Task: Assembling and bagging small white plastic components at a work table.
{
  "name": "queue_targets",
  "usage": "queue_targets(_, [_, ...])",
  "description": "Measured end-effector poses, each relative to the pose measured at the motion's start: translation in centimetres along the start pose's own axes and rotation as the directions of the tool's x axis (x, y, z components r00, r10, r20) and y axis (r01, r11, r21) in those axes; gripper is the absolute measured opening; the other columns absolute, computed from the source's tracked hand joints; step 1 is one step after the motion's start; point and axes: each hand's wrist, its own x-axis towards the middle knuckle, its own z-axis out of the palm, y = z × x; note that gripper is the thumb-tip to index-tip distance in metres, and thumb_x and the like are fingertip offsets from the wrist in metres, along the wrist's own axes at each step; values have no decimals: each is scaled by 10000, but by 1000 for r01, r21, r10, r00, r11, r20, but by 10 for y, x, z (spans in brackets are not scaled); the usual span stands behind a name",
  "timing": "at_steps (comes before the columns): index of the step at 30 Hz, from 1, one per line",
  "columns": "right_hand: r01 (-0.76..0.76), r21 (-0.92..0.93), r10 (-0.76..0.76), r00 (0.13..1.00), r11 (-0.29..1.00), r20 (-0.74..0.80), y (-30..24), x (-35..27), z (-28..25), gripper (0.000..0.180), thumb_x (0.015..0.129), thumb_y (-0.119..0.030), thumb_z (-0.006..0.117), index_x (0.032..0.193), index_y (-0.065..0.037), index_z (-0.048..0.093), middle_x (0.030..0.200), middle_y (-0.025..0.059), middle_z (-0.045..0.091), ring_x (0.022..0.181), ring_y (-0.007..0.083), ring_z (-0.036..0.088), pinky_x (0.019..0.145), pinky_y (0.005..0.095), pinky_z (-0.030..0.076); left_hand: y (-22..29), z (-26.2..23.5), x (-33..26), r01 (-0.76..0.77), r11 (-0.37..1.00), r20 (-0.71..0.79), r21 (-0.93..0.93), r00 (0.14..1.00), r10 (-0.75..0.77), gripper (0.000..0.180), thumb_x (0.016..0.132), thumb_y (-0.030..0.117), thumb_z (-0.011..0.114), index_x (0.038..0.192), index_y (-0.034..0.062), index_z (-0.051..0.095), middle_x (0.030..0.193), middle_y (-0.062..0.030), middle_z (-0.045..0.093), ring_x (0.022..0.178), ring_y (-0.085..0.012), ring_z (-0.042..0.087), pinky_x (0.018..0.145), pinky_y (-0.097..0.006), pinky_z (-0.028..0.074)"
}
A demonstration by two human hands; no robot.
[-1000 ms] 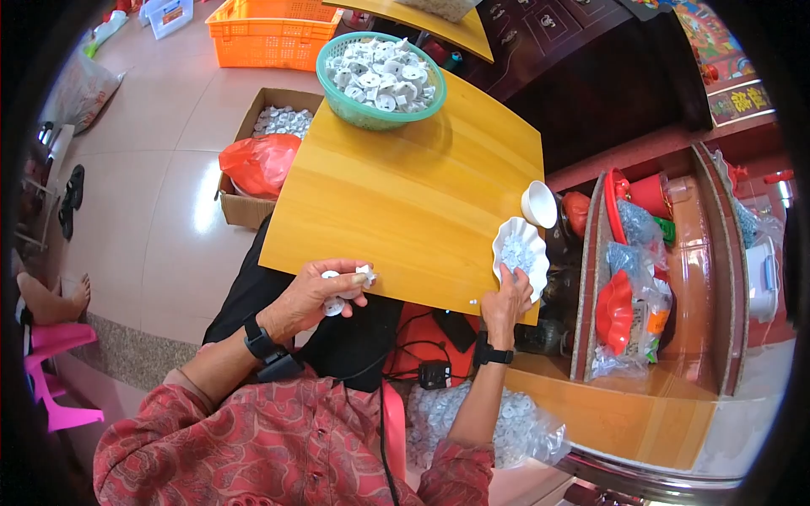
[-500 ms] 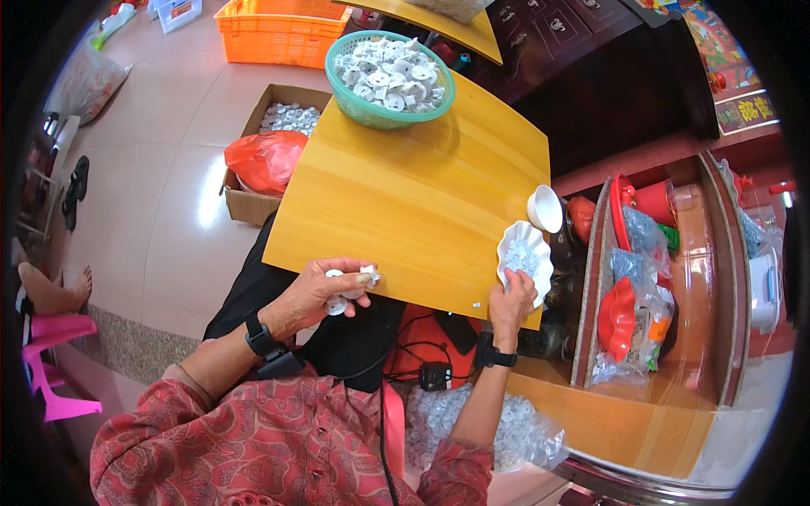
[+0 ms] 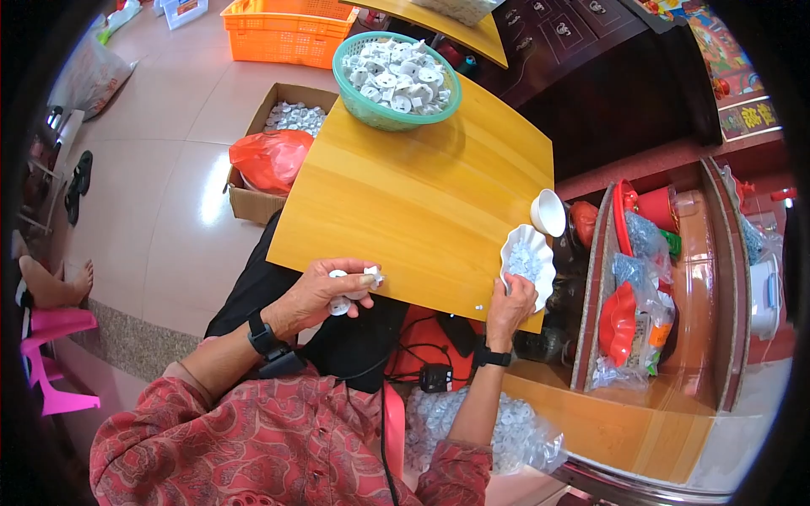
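Left hand [image 3: 314,297]: grasping white parts [image 3: 338,306], near edge of worktop [image 3: 405,211]. Right hand [image 3: 512,305]: curled at rim of dish [image 3: 544,285]; cannot tell whether pinching any pale bits [image 3: 525,260]. Dish: right edge, by near-right corner. Bowl [image 3: 548,212] just beyond. Basket [image 3: 360,110]: far-left corner.

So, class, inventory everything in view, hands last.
table: 1, yellow, centre
basket: 1, green, table's far edge
parts: many, white, in basket
dish: 1, white, table's right
bits: many, bluish, in dish
bowl: 1, white, beyond dish
crate: 1, orange, far floor
carton: 1, brown, left floor
bag: 1, red, at carton
stool: 1, pink, lower left
cabinet: 1, dark, upper right
shelf items: several, mixed, right
sack: 1, clear, bottom centre
left hand: 1, bare, holding parts
right hand: 1, bare, at dish
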Motion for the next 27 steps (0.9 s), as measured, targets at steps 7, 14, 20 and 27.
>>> queue_targets(7, [31, 200, -16, 997, 979, -75, 2, 3, 2, 100, 778, -75, 689, 844, -28, 630, 950, 108, 610, 961, 302, 547, 814, 404, 433, -2, -1, 0, -5, 1000, 2, 21, 1000, 5, 328, 886, 148, 655, 1164, -18, 600, 1033, -102, 653, 753, -154, 664, 548, -230, 535])
queue_targets(14, [-404, 853, 263, 907, 329, 328, -23, -1, -22, 119, 920, -118, 605, 961, -21, 548, 898, 76, 628, 719, 130, 587, 621, 241, 458, -2, -3, -1, 8, 1000, -16, 12, 1000, -8, 335, 889, 146, 652, 1174, -19, 593, 1042, -106, 652, 756, -153, 666, 544, -225, 534])
queue_targets(20, [-514, 857, 159, 850, 39, 503, -71, -17, -46, 122, 926, -106, 603, 992, -19, 548, 902, 75, 626, 702, 110, 583, 615, 224, 467, -4, -7, -1, -10, 999, 41, -37, 999, 12, 364, 900, 130, 635, 1222, -26, 566, 1065, -111, 641, 790, -172, 671, 565, -234, 540])
queue_targets(27, [-552, 832, 62, 834, 59, 549, -123, -37, -54, 103, 915, -53, 584, 1004, -5, 564, 855, 53, 599, 697, 107, 583, 607, 216, 480, -4, -14, -3, -9, 986, 115, -166, 993, 28, 436, 909, 155, 627, 1298, -9, 515, 1121, -112, 619, 822, -184, 671, 576, -245, 551])
